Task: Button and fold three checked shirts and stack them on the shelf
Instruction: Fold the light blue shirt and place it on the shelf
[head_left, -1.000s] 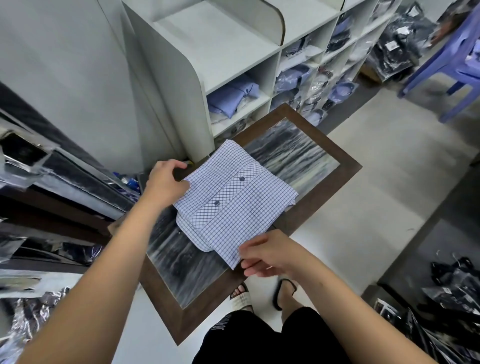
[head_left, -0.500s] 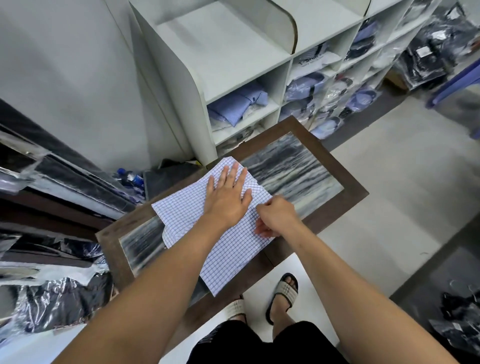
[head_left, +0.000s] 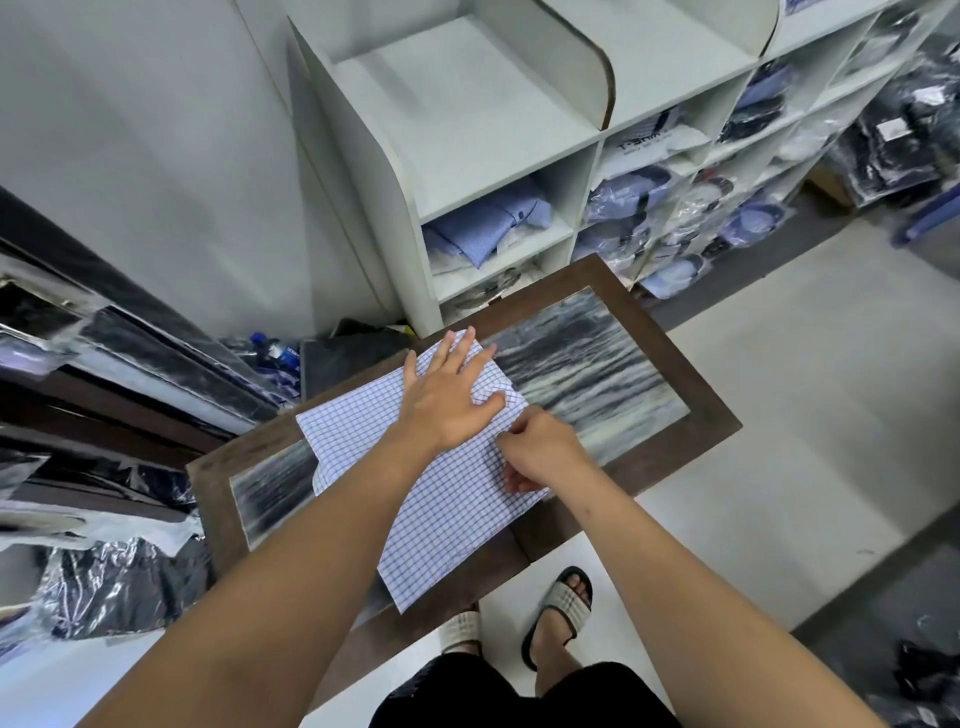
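On shirt (head_left: 441, 499): flat left hand (head_left: 447, 400).

Both bare arms reach fwd from the bottom of the view, close together. The left hand (head_left: 451, 397) lies flat, palm down, fingers (head_left: 449, 351) straight and spread, thumb out to the side, pressing on the white-and-blue checked cotton shirt (head_left: 447, 525). The right hand (head_left: 540, 449) sits just beside it, near the left thumb, knuckles up, fingers curled under and pinching the shirt's edge. The right wrist bends a bit inward; the left wrist is straight.
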